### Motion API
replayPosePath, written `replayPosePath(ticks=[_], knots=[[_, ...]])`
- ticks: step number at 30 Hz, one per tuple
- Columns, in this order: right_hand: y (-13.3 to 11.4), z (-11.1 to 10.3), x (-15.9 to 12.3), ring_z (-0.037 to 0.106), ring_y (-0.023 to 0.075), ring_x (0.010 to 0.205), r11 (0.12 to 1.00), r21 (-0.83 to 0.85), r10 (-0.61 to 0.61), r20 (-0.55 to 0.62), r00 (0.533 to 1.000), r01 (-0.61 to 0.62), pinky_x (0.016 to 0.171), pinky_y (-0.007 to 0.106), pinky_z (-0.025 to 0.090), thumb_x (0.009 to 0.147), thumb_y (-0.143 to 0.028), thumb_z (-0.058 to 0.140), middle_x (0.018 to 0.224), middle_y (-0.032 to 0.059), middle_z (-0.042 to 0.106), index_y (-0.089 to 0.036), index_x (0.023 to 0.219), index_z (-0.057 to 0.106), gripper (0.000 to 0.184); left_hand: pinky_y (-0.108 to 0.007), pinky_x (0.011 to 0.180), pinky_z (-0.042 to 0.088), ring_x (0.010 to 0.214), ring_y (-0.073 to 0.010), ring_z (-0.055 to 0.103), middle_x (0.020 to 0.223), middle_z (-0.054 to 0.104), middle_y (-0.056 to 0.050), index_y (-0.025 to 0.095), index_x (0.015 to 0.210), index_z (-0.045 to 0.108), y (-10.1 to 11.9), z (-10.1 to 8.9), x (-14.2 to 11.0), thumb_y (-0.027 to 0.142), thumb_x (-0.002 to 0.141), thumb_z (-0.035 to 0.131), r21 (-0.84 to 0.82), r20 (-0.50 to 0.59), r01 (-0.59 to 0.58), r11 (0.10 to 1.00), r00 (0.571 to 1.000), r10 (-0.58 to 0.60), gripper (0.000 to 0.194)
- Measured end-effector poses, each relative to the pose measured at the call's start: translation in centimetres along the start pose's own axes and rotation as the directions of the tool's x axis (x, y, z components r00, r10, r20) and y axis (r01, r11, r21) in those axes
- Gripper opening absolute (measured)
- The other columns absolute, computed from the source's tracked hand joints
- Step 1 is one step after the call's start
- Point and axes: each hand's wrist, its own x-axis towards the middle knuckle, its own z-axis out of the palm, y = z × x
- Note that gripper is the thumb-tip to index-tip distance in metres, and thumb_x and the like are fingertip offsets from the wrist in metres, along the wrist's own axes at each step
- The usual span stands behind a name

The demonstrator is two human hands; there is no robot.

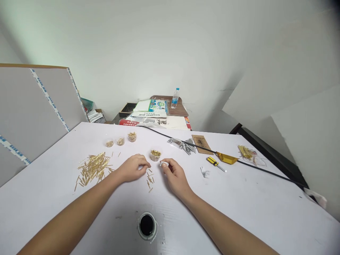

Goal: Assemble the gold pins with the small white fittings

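Observation:
My left hand (134, 168) rests on the white table (239, 198), fingers curled and pinched at a few loose brass pins (150, 179). My right hand (174, 173) is closed too, pinching a small white piece (164, 163) right beside a clear cup (155, 154) filled with brass pins. A large heap of the same gold pins (92, 168) lies to the left of my left hand. Three more small clear cups (120, 140) with pins stand in a row farther back.
A round cable hole (147, 225) sits near the table's front. To the right lie a yellow-handled screwdriver (215, 164), a yellow scoop (227, 158), a brown card (202, 143), foil bags (183, 144), a long black cable (265, 170) and a bag of gold parts (247, 152). Papers and a water bottle (175, 98) lie behind.

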Motion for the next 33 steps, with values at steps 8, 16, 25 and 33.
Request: replayPosePath(ticks=[8, 16, 25, 33], knots=[[-1.3, 0.1, -0.4, 0.055, 0.0182, 0.069, 0.988, -0.106, -0.095, 0.137, 0.986, 0.11, 0.064, 0.031, 0.043, 0.094, -0.038, 0.054, 0.084, 0.0046, 0.068, -0.02, 0.092, 0.072, 0.025, -0.045, 0.101, 0.044, 0.114, -0.0269, 0.049, 0.121, 0.061, -0.01, 0.022, 0.127, 0.068, -0.6, 0.5, 0.7, 0.016, 0.094, 0.048, 0.187, -0.105, 0.068, 0.98, 0.993, -0.049, 0.039], [-1.3, 0.0, -0.3, 0.055, 0.0186, 0.069, 0.992, -0.082, -0.088, 0.114, 0.99, 0.098, 0.062, 0.03, 0.042, 0.092, -0.04, 0.055, 0.082, 0.0044, 0.069, -0.021, 0.092, 0.072, 0.025, -0.042, 0.099, 0.046, 0.108, -0.0238, 0.053, 0.106, 0.068, -0.007, 0.023, 0.106, 0.077, -0.6, 0.5, -0.4, 0.004, 0.086, 0.047, 0.145, -0.084, -0.048, 0.988, 0.995, 0.061, 0.04], [-0.7, 0.4, -0.3, 0.054, 0.0175, 0.067, 0.995, 0.095, 0.017, 0.054, 0.998, -0.022, 0.062, 0.03, 0.044, 0.087, -0.045, 0.061, 0.079, 0.0028, 0.066, -0.019, 0.102, 0.069, 0.031, -0.038, 0.098, 0.047, 0.109, -0.0224, 0.057, 0.107, 0.069, -0.007, 0.023, 0.107, 0.075, 0.3, 0.0, -0.6, 0.02, 0.09, 0.06, 0.037, -0.01, -0.108, 0.994, 0.994, 0.108, 0.023], [-2.4, -5.0, 3.7, 0.048, 0.0096, 0.051, 0.736, 0.675, 0.316, -0.277, 0.908, -0.05, 0.044, 0.023, 0.035, 0.072, -0.039, 0.075, 0.073, -0.0017, 0.059, -0.022, 0.079, 0.051, 0.031, -0.03, 0.081, 0.05, 0.084, -0.0175, 0.065, 0.092, 0.073, -0.006, 0.02, 0.101, 0.075, 2.5, -0.1, -0.2, 0.022, 0.096, 0.051, -0.058, -0.016, 0.0, 0.998, 1.0, -0.001, 0.025]])
